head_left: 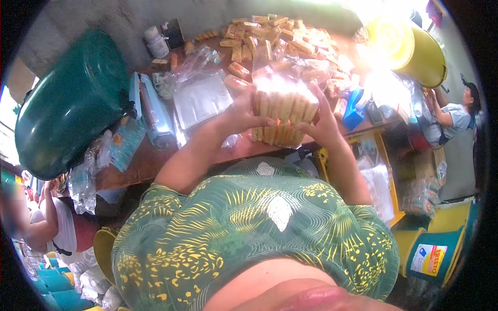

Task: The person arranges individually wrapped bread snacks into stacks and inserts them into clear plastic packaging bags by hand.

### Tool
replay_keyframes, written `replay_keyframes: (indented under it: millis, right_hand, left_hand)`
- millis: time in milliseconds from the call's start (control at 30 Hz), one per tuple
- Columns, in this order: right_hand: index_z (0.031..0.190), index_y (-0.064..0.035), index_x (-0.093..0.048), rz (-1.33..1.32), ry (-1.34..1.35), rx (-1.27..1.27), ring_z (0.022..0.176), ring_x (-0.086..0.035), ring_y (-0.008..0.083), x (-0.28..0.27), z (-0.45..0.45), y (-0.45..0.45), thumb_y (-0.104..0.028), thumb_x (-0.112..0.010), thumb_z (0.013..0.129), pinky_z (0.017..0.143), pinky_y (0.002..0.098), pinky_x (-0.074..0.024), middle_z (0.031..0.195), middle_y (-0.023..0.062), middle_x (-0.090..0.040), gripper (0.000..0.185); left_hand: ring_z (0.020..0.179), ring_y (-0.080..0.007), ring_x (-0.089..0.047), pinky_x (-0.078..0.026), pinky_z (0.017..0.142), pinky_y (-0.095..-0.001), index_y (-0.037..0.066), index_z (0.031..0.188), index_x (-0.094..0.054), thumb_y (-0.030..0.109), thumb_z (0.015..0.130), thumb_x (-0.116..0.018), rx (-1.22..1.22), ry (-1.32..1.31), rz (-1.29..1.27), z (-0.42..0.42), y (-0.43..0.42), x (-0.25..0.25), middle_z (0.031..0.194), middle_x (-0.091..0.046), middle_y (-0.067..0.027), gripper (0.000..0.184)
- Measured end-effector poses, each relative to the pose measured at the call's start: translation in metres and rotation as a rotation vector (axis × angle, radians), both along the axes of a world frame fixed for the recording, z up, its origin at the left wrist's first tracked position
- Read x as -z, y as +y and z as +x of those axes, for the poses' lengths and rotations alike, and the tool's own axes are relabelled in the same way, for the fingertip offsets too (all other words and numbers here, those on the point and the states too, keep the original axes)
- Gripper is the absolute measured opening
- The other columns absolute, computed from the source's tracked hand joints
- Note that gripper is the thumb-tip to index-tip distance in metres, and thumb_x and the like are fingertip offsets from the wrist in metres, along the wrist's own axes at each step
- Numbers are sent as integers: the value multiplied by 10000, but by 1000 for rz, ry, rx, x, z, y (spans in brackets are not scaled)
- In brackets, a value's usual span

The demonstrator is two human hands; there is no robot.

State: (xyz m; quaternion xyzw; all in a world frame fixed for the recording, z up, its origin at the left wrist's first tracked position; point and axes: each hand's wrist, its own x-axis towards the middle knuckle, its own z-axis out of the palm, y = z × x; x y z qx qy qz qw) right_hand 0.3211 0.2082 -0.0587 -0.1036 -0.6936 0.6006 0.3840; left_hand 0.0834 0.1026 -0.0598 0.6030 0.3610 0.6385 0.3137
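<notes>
Between my two hands, over the front edge of the brown table, is a clear plastic pack of pale yellow sticks [282, 111] in two rows. My left hand [246, 114] grips its left side, the thumb across the front. On its right side my right hand [322, 116] presses, thumb on the front and fingers up along the edge. Glare whitens the top of the pack. Left of it lies a stack of clear plastic bags [202, 99]. Behind it spreads a heap of small wrapped yellow bars [290, 33].
A green tub [72, 109] stands at the left, a yellow tub [415, 49] at the back right. A blue object [355, 111] and a phone [374, 112] lie right of the pack. One person [454, 116] is at the far right, another [57, 223] at the left.
</notes>
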Motion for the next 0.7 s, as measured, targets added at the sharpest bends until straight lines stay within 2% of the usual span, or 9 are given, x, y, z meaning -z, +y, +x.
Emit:
replay_keyframes:
  millis: [167, 233, 300, 333, 400, 467, 500, 567, 700]
  right_hand:
    - [1493, -13, -333, 128, -37, 100, 1181, -576, 180, -17, -6, 0, 0, -823, 771, 994, 359, -506, 1324, 98, -576, 873]
    - [1459, -7, -396, 213, -152, 73, 1151, -587, 180, -24, -4, 5, -14, -820, 781, 968, 359, -516, 1297, 101, -595, 799]
    - [1273, 16, -592, 17, 14, -44, 1120, -601, 190, -23, -5, 15, -56, -746, 872, 955, 343, -510, 1269, 103, -619, 436]
    - [1216, 20, -628, 41, 73, -51, 1122, -602, 191, -18, -3, 31, -65, -722, 896, 957, 337, -505, 1261, 104, -626, 344]
    - [1012, 23, -709, 69, 237, -11, 1109, -612, 206, -34, -5, 31, -88, -651, 956, 953, 340, -499, 1208, 117, -659, 137]
    - [981, 13, -712, -39, 177, 28, 1102, -619, 222, -50, -8, 18, -83, -655, 948, 954, 361, -498, 1157, 124, -680, 117]
    - [966, 8, -714, -87, 152, 51, 1099, -622, 230, -52, -9, 15, -81, -658, 944, 954, 371, -498, 1131, 127, -690, 108]
    - [952, -3, -741, 291, 65, 128, 1070, -645, 258, -36, -15, 22, -54, -662, 907, 948, 390, -504, 1065, 125, -707, 104]
    - [937, 5, -754, 684, 43, 266, 973, -669, 250, -38, -15, 1, -36, -657, 860, 846, 349, -525, 945, 103, -704, 130]
  left_hand:
    - [1097, -171, -617, -524, 922, -320, -32, 1362, -429, 96, 838, -804, 6, -56, -315, 3, -9, -25, 1230, -607, -88, 657]
    - [1029, -123, -620, -517, 883, -278, 9, 1255, -574, 142, 891, -765, 50, -138, -253, 3, -7, -23, 1141, -652, -66, 432]
    - [1018, -110, -614, -512, 872, -272, 28, 1192, -633, 164, 914, -745, -16, -16, -298, -3, -3, -27, 1112, -668, -58, 330]
    - [1030, -111, -602, -494, 889, -276, 51, 1141, -678, 190, 941, -716, -140, 23, -49, 4, 0, -34, 1073, -679, -44, 247]
    - [1057, -151, -625, -505, 927, -310, 37, 1146, -688, 216, 937, -716, -140, -166, 30, 1, 8, -39, 1083, -694, -51, 277]
    - [1067, -187, -632, -503, 940, -331, 29, 1077, -729, 230, 928, -717, -153, -294, -29, 8, 4, -53, 1044, -704, -75, 251]
    - [1052, -194, -633, -500, 934, -333, 26, 1062, -736, 228, 918, -724, -181, -5, 19, 6, 2, -52, 1050, -698, -82, 247]
    - [1022, -208, -636, -496, 922, -337, 21, 1030, -748, 222, 899, -738, -227, 574, 115, 2, -2, -51, 1062, -685, -97, 240]
    - [916, -215, -616, -487, 867, -342, 10, 996, -760, 216, 787, -823, -274, 355, 219, 11, -5, -49, 936, -668, -85, 300]
